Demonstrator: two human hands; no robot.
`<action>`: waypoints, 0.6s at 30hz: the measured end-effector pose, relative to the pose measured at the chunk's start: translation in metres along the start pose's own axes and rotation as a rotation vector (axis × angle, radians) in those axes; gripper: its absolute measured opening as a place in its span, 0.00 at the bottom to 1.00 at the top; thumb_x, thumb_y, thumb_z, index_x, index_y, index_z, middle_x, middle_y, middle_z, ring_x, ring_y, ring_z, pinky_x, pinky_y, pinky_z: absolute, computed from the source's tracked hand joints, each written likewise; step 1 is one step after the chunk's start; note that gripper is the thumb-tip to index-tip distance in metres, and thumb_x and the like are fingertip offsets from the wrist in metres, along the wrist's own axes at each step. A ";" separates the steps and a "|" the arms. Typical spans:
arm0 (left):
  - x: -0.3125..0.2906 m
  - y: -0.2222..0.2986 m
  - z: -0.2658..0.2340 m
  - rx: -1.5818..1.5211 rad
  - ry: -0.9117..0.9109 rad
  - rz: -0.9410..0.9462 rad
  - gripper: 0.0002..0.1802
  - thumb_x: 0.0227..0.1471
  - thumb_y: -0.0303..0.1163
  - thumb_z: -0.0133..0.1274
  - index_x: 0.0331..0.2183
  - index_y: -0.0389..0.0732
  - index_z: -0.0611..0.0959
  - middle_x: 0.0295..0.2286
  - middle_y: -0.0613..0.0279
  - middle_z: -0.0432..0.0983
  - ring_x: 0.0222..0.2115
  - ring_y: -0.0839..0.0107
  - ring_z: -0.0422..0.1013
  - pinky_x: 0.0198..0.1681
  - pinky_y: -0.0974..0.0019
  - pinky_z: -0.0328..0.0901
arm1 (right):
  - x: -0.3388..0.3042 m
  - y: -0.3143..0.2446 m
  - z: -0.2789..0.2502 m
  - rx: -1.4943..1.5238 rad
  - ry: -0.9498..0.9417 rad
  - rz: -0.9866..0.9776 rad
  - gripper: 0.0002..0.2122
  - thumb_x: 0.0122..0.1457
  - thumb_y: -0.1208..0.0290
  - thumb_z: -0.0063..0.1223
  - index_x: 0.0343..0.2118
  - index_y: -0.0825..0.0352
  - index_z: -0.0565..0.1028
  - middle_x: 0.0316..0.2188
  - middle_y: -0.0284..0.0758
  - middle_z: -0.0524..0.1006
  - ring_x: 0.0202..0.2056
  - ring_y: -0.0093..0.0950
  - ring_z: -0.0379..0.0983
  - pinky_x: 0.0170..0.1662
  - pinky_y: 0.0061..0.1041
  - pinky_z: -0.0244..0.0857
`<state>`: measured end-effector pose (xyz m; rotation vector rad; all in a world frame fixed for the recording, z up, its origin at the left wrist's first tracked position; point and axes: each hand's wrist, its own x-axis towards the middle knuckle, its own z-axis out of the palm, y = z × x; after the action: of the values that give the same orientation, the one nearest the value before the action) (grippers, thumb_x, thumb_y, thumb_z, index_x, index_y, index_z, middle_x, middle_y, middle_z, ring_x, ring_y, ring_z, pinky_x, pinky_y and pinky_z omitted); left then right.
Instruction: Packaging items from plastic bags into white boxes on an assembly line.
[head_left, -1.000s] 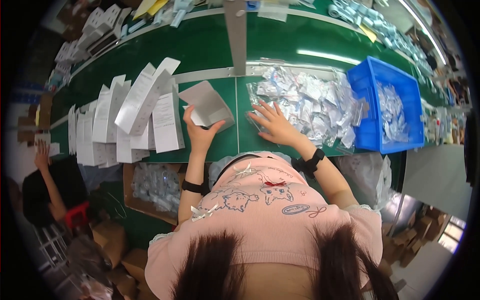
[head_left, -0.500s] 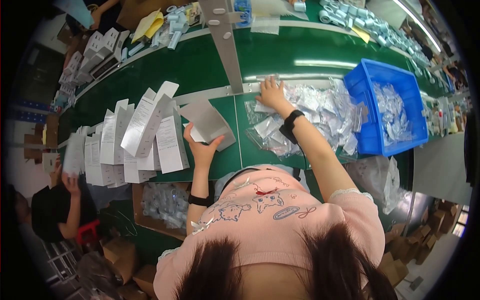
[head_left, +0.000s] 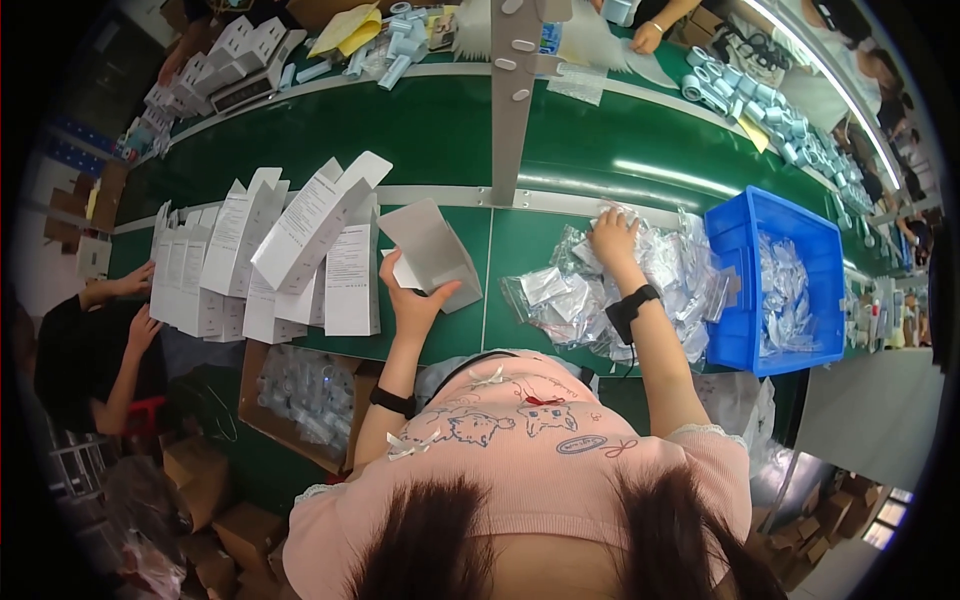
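My left hand point(head_left: 412, 300) is closed around the lower edge of an open white box point(head_left: 436, 243), thumb at the near side and fingers on its left. The box stands tilted on the green bench, its inside facing up. My right hand point(head_left: 614, 242) rests on a heap of clear plastic packets point(head_left: 655, 275), its fingers apart and pointing away from me. The packets have white and silvery contents that I cannot make out. Whether the fingertips touch one particular packet is not clear.
Upright white boxes point(head_left: 353, 280) crowd the bench left of my left hand, one leaning across others. A blue bin point(head_left: 725, 300) with more packets stands at the right. A metal post point(head_left: 507, 120) rises behind. At the left, a co-worker's hands point(head_left: 143, 325) touch the box row.
My right hand has moved right and nearer across the packet heap. My left hand keeps its hold on the box. The co-worker's white box now stands against the row. The view has shifted slightly.
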<state>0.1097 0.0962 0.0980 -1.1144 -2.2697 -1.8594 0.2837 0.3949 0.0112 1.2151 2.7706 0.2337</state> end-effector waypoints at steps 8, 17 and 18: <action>0.001 -0.003 0.000 -0.008 0.007 -0.012 0.50 0.27 0.34 0.68 0.48 0.43 0.52 0.42 0.53 0.56 0.42 0.63 0.60 0.44 0.64 0.58 | 0.010 0.001 -0.061 0.054 -0.240 0.006 0.25 0.41 0.61 0.57 0.43 0.67 0.68 0.48 0.42 0.63 0.50 0.39 0.59 0.50 0.51 0.49; 0.006 -0.012 0.001 -0.040 0.037 -0.005 0.49 0.27 0.34 0.67 0.47 0.43 0.53 0.43 0.53 0.56 0.42 0.62 0.61 0.44 0.63 0.59 | -0.027 -0.058 -0.126 1.068 -0.022 -0.568 0.30 0.42 0.71 0.58 0.51 0.64 0.61 0.51 0.44 0.60 0.53 0.40 0.55 0.53 0.33 0.53; 0.007 -0.013 0.001 -0.040 0.038 -0.006 0.49 0.27 0.34 0.67 0.47 0.43 0.53 0.43 0.53 0.56 0.42 0.62 0.61 0.44 0.63 0.59 | -0.034 -0.068 -0.135 1.068 -0.023 -0.569 0.30 0.42 0.71 0.58 0.51 0.64 0.61 0.51 0.44 0.60 0.53 0.40 0.55 0.53 0.33 0.53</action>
<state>0.0980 0.0998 0.0894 -1.0687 -2.2276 -1.9192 0.2358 0.3112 0.1325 0.3859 3.0625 -1.4131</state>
